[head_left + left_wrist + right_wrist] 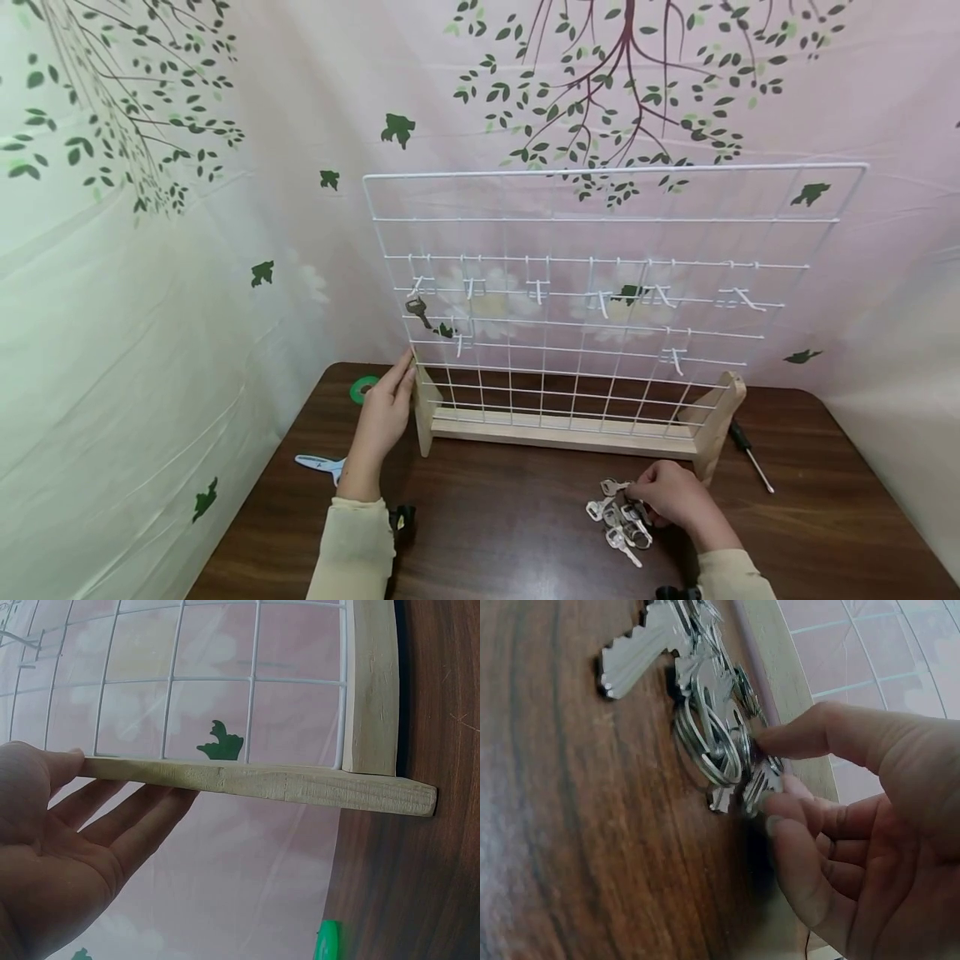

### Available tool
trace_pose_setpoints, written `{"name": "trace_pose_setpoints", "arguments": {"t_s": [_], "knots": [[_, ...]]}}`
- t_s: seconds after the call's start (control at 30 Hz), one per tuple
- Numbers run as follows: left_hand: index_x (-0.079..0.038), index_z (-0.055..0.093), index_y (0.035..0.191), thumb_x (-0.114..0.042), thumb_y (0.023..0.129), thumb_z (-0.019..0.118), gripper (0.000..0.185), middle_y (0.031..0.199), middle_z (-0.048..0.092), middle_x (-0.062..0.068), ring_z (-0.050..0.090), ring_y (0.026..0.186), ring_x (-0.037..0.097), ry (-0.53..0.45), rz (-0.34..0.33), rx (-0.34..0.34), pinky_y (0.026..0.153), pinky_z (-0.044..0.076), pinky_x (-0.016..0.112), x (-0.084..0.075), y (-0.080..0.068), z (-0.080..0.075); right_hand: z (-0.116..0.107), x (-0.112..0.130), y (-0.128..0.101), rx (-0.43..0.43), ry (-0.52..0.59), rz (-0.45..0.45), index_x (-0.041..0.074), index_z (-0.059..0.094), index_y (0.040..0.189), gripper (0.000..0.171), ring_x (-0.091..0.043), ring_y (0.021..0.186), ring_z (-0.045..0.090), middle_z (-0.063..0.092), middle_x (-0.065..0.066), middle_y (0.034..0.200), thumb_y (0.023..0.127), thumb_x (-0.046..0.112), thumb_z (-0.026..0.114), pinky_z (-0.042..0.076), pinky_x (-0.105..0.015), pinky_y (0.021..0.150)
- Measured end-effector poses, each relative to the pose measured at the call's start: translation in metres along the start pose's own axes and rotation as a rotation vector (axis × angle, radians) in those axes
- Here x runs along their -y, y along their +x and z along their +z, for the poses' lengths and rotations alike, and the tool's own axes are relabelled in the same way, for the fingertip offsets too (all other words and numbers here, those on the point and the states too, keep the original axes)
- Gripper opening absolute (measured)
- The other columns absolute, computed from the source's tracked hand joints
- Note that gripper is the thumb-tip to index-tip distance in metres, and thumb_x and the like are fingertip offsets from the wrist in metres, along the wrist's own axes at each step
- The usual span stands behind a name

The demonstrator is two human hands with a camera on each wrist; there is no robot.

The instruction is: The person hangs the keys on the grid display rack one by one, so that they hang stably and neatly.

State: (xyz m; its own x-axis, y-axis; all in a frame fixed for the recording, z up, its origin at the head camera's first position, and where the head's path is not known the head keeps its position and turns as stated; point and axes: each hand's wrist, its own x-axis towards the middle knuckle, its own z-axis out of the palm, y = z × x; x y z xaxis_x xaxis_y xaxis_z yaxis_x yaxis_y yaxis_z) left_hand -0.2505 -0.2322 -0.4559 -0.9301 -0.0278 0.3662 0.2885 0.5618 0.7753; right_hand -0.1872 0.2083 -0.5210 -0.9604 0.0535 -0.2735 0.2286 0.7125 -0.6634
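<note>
- My left hand (386, 408) is closed on the near edge of the left post (285, 787), thumb on one face, fingers on the other.
- My right hand (675, 493) is partly open, fingers bent and set apart at the edge of the keys (619, 540); its fingertips touch the pile, but I cannot tell whether they have hold of one.
- The keys lie heaped just left of my right hand, with metal rings (695, 754) among them, on the table (510, 517).
- Above my left hand, a dark key (417, 309) hangs at the leftmost hook of the upper row.
- The white grid (252, 678) rises between and beyond my hands, carrying more hooks (537, 292).
- Beyond my right hand stands the right post (720, 425); the plank (562, 431) runs from it to the left post.
- Green tape (356, 390) lies just left of my left hand, scissors (318, 462) beside that wrist.
- A screwdriver (742, 437) lies beyond my right hand, to its right.
</note>
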Motion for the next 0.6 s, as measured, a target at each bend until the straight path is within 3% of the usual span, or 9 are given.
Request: {"name": "trace_pose_setpoints", "arguments": {"t_s": [0.37,0.6], "knots": [[-0.019,0.044,0.165,-0.031,0.116,0.05,0.051,0.164,0.051,0.014,0.053,0.15,0.035,0.002,0.007,0.001,0.118,0.05,0.058,0.0003,-0.0001,-0.0001,0.0007,-0.0028,-0.0025,-0.011,0.055,-0.048,0.003,0.068,0.078,0.018,-0.017,0.062,0.066,0.067,-0.005,0.074,0.093,0.012,0.074,0.059,-0.031,0.055],[-0.018,0.045,0.164,-0.03,0.116,0.05,0.05,0.164,0.051,0.014,0.053,0.15,0.036,0.005,-0.002,-0.003,0.119,0.049,0.057,-0.0007,-0.0007,0.0,0.0022,-0.0063,-0.0058,-0.017,0.078,-0.069,0.001,0.07,0.086,0.013,-0.017,0.065,0.067,0.069,-0.005,0.074,0.095,0.009,0.069,0.06,-0.032,0.057]]}}
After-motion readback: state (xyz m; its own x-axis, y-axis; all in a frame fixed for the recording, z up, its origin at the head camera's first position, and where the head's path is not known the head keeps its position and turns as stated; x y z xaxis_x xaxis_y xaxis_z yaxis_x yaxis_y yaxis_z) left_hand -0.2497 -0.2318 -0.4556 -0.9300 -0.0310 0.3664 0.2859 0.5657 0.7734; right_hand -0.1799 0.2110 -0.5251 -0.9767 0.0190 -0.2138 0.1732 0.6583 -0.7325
